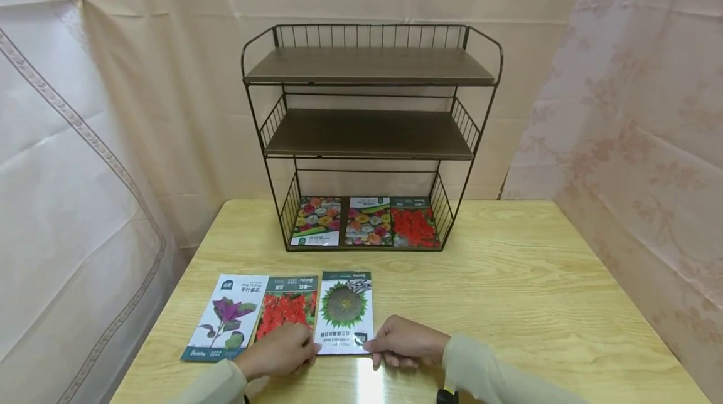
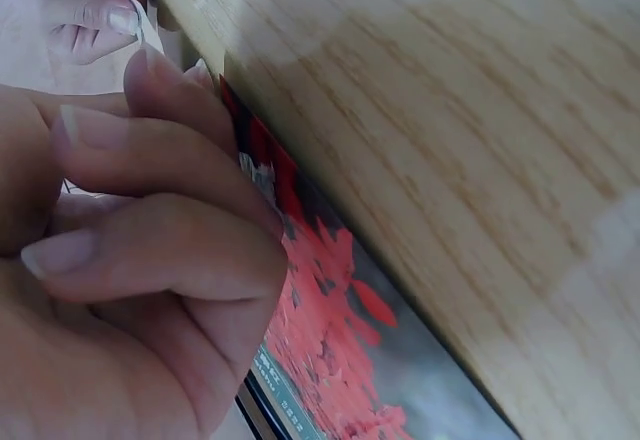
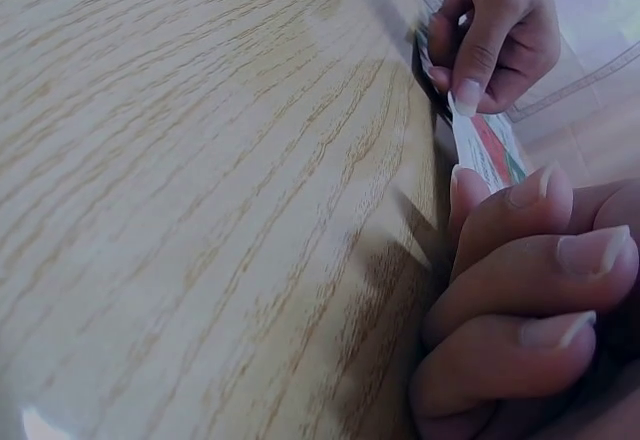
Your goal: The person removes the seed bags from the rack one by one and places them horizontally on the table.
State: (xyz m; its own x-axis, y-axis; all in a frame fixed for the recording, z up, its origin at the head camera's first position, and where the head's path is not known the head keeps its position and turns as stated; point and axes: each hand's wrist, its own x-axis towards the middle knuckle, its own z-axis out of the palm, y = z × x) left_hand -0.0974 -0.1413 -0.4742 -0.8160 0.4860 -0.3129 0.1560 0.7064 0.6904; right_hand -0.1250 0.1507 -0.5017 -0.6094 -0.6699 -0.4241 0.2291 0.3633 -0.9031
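A sunflower seed packet (image 1: 344,313) with a white face and green-petalled flower lies on the table, its near edge between both hands. My left hand (image 1: 285,349) pinches its near left corner, fingers curled. At the near right corner my right hand (image 1: 408,342) pinches the edge with thumb and fingers. Both wrist views show the packet's edge between the two thumbs, raised slightly off the wood. Just left of it is a red-flower seed packet (image 1: 289,308), partly under my left hand. A white seed packet with a purple flower (image 1: 228,313) lies farther left.
A black wire rack (image 1: 369,154) with three brown shelves stands at the back of the table (image 1: 542,291). Its bottom shelf carries two mixed-flower seed packets, one at left (image 1: 317,219) and one mid-shelf (image 1: 369,222), plus a red-flower packet (image 1: 415,223) at right. Curtains hang around.
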